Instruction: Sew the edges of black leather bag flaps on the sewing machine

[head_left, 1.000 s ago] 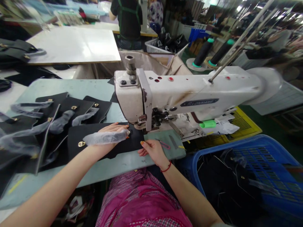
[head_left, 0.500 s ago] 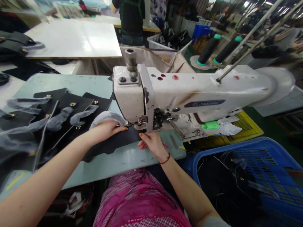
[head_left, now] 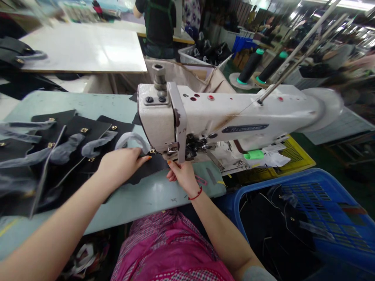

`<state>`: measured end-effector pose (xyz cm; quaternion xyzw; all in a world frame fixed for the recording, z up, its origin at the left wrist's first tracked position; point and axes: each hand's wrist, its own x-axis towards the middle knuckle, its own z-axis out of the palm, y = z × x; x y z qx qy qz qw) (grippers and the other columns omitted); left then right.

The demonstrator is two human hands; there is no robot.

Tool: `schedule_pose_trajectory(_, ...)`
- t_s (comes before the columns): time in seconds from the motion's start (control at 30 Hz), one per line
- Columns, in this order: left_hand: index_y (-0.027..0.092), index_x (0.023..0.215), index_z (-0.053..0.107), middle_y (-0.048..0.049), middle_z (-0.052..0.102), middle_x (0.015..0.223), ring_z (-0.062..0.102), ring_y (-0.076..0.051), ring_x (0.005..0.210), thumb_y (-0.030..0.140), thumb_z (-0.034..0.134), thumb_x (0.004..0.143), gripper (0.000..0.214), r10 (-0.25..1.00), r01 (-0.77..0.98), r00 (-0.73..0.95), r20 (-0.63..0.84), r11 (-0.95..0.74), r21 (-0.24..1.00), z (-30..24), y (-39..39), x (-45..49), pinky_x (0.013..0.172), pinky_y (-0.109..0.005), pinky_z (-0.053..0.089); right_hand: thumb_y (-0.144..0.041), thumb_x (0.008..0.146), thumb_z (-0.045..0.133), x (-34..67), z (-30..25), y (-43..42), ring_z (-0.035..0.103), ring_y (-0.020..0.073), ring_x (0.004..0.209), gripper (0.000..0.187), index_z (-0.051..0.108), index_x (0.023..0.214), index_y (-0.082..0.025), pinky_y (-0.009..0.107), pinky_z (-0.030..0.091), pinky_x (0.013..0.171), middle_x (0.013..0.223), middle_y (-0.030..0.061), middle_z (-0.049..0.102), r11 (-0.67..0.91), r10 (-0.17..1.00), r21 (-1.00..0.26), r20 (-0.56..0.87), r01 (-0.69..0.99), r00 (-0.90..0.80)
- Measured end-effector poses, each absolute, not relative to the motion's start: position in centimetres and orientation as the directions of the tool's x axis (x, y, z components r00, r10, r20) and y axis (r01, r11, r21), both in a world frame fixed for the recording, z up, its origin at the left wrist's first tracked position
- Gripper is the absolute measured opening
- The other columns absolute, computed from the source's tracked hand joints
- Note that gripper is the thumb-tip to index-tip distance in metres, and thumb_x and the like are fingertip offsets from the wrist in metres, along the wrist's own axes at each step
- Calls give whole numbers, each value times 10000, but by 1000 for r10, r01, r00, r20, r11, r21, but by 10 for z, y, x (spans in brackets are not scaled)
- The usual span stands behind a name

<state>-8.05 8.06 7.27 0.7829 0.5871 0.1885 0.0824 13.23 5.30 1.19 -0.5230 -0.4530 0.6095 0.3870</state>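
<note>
A black leather-like panel (head_left: 150, 170) lies under the needle end of the white sewing machine (head_left: 158, 123). On the panel are a plastic-wrapped handle (head_left: 133, 137) and a small gold buckle (head_left: 152, 151). My left hand (head_left: 121, 166) bears on the panel beside the handle, its thumb pointing at the buckle; its other fingers are partly hidden. Close to the machine's foot, my right hand (head_left: 182, 175) pinches the panel's near edge between thumb and forefinger, the remaining fingers curled. The needle itself is hidden behind the machine's guard bar (head_left: 181, 136).
Several black panels (head_left: 96, 127) with wrapped handles overlap on the left of the pale green table (head_left: 140, 199). A blue basket (head_left: 243, 191) of black pieces stands at right, by a yellow crate (head_left: 301, 152). Black thread cones (head_left: 250, 66) stand behind. A person (head_left: 160, 27) is at a far table.
The panel and my left hand have shifted slightly towards the machine's foot. My right hand keeps its pinch near the foot. The whole view has moved a little.
</note>
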Motion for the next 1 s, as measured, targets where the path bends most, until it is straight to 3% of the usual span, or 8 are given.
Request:
schedule_pose_trajectory(0.07,199,737,626,-54,613,683,544,-205,642,535,549,854,365,974,836,136,181,-211,506,71,36,-62,564,-290,339,-716,773,568,132,12,53,569,110,411,589,587,624,-147,196,461,421,540,45,639,-295,944,-955,-293,8,-149)
schedule_pose_trajectory(0.17,203,689,578,4,482,619,435,-133,559,527,577,850,361,975,275,162,-149,101,956,42,-18,-29,526,-248,339,-712,781,563,132,14,51,576,113,423,583,599,638,-148,201,473,436,552,48,645,-277,950,-961,-275,11,-147)
schedule_pose_trajectory(0.23,218,800,595,37,439,633,334,-90,491,561,662,777,351,911,-220,179,-372,406,887,18,-28,-9,449,-209,254,-698,799,558,132,14,50,582,118,435,572,603,632,-153,210,481,450,558,48,645,-249,959,-968,-250,21,-132)
schedule_pose_trajectory(0.33,202,838,606,33,453,702,330,-66,509,615,723,689,454,877,-612,201,-437,460,643,-3,-9,7,452,-187,270,-668,836,542,131,14,48,587,121,449,551,592,615,-165,211,468,464,558,43,639,-198,974,-977,-205,81,-93)
schedule_pose_trajectory(0.5,151,605,558,25,437,597,389,-91,556,570,791,634,480,885,-509,75,-460,431,745,-5,33,5,501,-222,343,-584,888,525,129,16,45,578,116,473,505,563,594,-175,209,453,499,553,36,623,-102,992,-973,-113,206,-47)
schedule_pose_trajectory(0.77,139,574,586,49,437,498,353,-74,491,451,828,622,398,863,-436,46,-504,471,767,1,35,-4,462,-226,292,-639,761,638,138,19,38,595,100,558,530,665,892,-125,175,466,454,848,97,718,-445,893,-844,-394,-301,-216)
schedule_pose_trajectory(0.9,129,666,644,0,573,612,475,-98,556,451,839,582,386,845,-434,58,-532,502,748,2,38,-4,514,-221,378,-635,729,675,135,18,39,574,78,509,544,675,835,-102,158,447,431,814,110,724,-480,877,-810,-432,-335,-212)
schedule_pose_trajectory(1.0,134,599,598,17,526,560,438,-84,524,470,827,592,406,840,-421,78,-538,516,746,3,40,-5,486,-210,351,-614,722,687,131,15,40,566,78,482,515,678,791,-103,159,436,421,763,100,723,-446,895,-839,-422,-312,-145)
